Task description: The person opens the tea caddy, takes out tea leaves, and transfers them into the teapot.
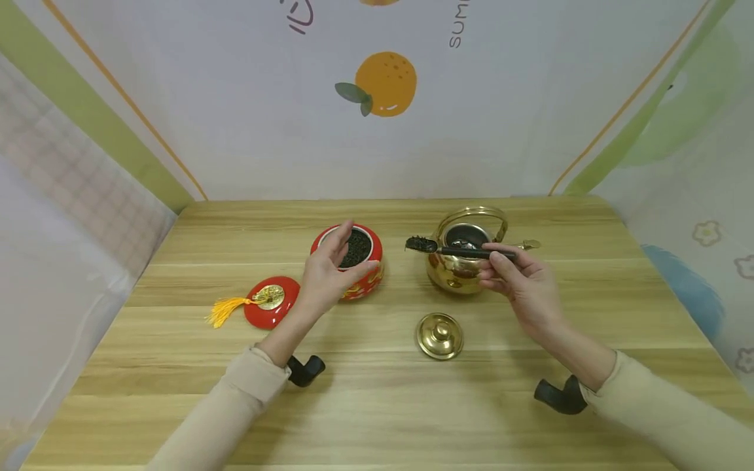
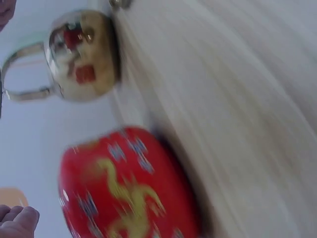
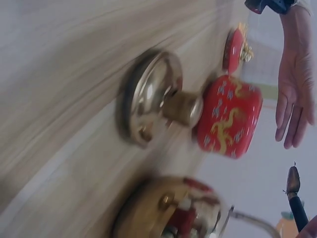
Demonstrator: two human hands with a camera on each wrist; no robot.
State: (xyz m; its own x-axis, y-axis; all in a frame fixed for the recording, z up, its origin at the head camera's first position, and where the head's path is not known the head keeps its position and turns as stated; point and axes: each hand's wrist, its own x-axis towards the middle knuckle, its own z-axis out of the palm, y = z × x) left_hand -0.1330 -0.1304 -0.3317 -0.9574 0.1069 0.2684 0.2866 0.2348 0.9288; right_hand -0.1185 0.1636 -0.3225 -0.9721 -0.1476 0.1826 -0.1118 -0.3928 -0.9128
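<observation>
My right hand (image 1: 527, 288) pinches the dark handle of a tea scoop (image 1: 465, 252), held level in front of the brass kettle (image 1: 450, 278). Dark tea leaves are heaped in the scoop's bowl, which juts out left of the kettle. The kettle stands uncovered, its handle raised. Above the near left side of a red tea jar (image 1: 370, 282) hovers my left hand (image 1: 324, 278), fingers extended and thumb spread, holding nothing. In the right wrist view it is apart from the jar (image 3: 230, 119). Dark leaves show inside the jar, whose rim my left hand partly hides.
The jar's red lid (image 1: 275, 316) with a yellow tassel lies left of my left forearm. A brass kettle lid (image 1: 440, 335) rests knob up in front of the kettle. Black wrist devices (image 1: 562, 395) sit at both cuffs. A printed cloth (image 1: 283, 150) hangs behind the wooden table (image 1: 377, 412).
</observation>
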